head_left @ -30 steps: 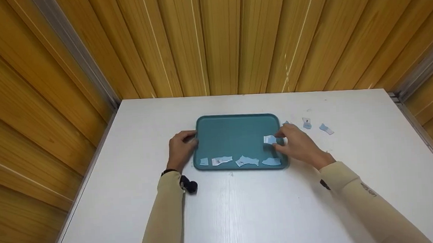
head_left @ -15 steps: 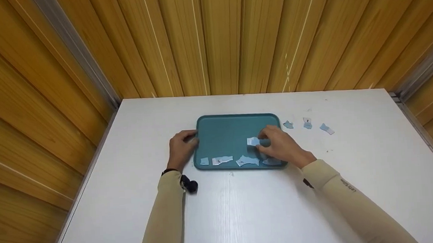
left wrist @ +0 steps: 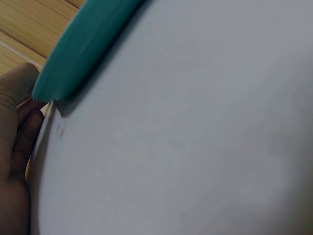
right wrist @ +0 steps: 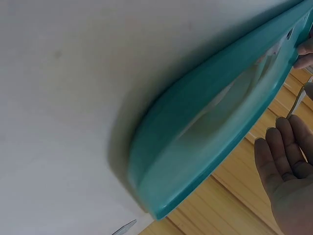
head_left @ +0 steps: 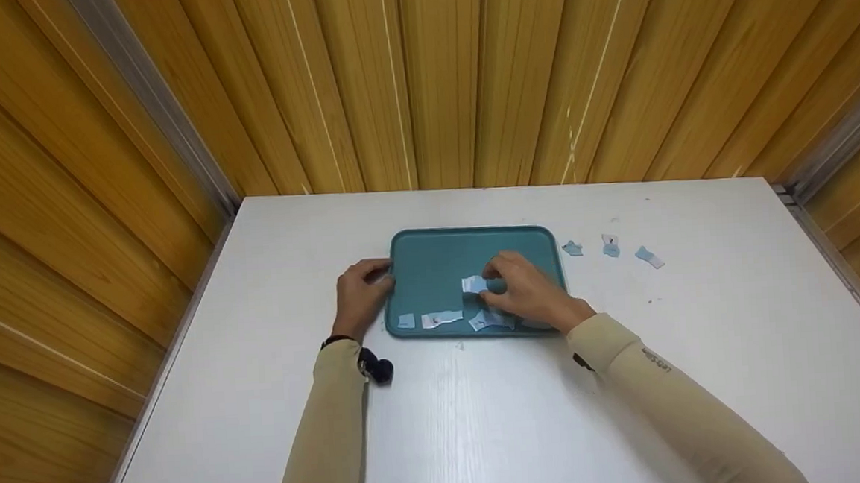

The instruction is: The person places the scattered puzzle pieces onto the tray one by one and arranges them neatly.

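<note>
A green tray lies on the white table. My left hand grips its left rim; in the left wrist view the thumb and fingers of that hand meet at the tray edge. Over the tray's middle, my right hand pinches a torn piece of blue and white paper between thumb and fingertips. The right wrist view has the same paper piece edge-on at the fingertips. Along the tray's near side lie torn paper pieces in a row, the rightmost mostly hidden under my right hand.
Right of the tray, three more scraps lie on the table: a small blue scrap, a blue and white scrap and a longer scrap. A wood-patterned wall rises behind the table's far edge.
My right hand has carried the paper piece leftward, from the tray's right side to over its middle. The small blue scrap right of the tray is now uncovered. My left hand stays put.
</note>
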### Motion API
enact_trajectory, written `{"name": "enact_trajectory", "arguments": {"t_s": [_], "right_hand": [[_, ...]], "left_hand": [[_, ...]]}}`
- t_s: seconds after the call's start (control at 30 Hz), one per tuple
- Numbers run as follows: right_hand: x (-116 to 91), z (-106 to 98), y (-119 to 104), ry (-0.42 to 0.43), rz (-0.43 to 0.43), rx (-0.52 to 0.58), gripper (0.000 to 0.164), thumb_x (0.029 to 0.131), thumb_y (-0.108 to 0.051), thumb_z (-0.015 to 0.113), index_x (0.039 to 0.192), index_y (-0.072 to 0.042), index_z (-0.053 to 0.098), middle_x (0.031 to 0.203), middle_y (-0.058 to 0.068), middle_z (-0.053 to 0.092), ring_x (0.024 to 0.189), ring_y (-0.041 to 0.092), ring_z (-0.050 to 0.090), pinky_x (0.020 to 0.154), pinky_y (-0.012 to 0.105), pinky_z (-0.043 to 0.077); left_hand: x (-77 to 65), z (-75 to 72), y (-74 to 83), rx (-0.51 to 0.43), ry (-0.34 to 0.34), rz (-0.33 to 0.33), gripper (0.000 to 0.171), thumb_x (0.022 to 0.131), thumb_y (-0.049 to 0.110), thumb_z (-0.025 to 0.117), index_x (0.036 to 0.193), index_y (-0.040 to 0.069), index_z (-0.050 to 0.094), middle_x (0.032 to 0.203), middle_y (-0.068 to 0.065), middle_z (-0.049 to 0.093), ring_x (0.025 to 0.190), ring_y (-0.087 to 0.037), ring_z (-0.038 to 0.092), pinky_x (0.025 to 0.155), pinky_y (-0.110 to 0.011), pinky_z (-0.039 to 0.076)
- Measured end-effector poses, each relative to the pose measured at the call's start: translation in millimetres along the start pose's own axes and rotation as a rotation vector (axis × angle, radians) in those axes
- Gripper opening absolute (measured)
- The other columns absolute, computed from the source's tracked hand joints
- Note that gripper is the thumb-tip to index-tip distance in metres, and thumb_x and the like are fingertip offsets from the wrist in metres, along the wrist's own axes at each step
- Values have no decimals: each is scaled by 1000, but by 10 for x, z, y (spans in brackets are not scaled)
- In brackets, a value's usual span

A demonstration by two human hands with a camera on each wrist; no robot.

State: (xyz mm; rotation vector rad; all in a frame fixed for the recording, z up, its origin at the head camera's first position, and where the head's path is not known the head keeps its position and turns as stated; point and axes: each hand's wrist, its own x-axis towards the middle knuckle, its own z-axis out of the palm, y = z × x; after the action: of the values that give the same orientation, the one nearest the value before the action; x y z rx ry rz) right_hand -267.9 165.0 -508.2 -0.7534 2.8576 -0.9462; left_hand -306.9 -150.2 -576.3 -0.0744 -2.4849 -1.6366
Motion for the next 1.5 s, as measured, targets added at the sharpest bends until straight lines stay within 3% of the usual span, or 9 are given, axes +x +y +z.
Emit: {"name": "enact_trajectory", "arguments": {"t_s": [0.77,1.03,1.5], "right_hand": [[249,277,-220,-7,-26,3,28,97,-20,79,116,-2,69,115,11,64,110,27,61,95,44,56],[314,347,-290,-46,18,13,31,98,-23,78,120,-3,69,119,10,64,110,24,61,95,42,56],[461,497,-414,-90,16,18,31,97,-22,79,119,-2,70,113,9,63,101,21,59,90,39,56]], "left_hand": [[0,10,11,27,13,-9,30,92,3,76,122,8,79,120,-3,75,118,-21,65,104,-38,51],[4,9,11,30,16,-1,30,93,4,75,122,8,79,120,-3,75,117,-21,65,104,-38,51],[-10,-5,-19,11,8,-15,30,93,6,75,123,10,79,121,-2,74,117,-20,64,104,-38,51]]}}
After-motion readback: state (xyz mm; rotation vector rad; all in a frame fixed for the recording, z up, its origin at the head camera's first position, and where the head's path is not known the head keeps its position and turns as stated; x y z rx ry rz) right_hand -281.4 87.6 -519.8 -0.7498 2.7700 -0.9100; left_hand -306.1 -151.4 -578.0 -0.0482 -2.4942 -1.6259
